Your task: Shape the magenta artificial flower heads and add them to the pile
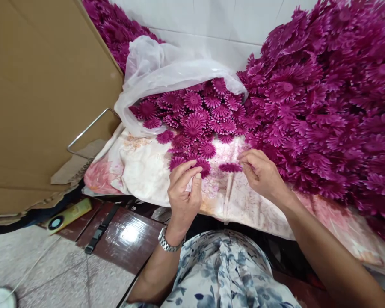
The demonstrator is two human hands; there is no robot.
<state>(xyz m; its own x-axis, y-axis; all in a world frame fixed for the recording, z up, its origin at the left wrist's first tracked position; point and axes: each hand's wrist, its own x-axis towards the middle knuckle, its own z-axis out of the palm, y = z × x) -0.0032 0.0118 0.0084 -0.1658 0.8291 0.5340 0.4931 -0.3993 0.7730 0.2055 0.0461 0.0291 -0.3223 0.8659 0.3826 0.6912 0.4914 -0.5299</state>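
Note:
My left hand (185,192) is raised over the front of the cloth, its thumb and fingertips brought close together. Whatever may be between them is too small to make out. Just behind those fingertips lies a magenta artificial flower head (204,166), partly covered by the hand. My right hand (263,174) has its thumb and fingers pinched at the right end of another magenta artificial flower head (230,167), seen nearly edge-on. Beyond both hands, several more flower heads (194,128) spill from a white plastic bag (179,77) onto the stained cloth (150,171).
A tall heap of magenta flowers (314,98) fills the right side. At left stands a large cardboard box (48,94) with a metal wire frame (88,129) beside it. A yellow object (71,215) and a black buckled strap (99,233) lie on a brown surface (125,239).

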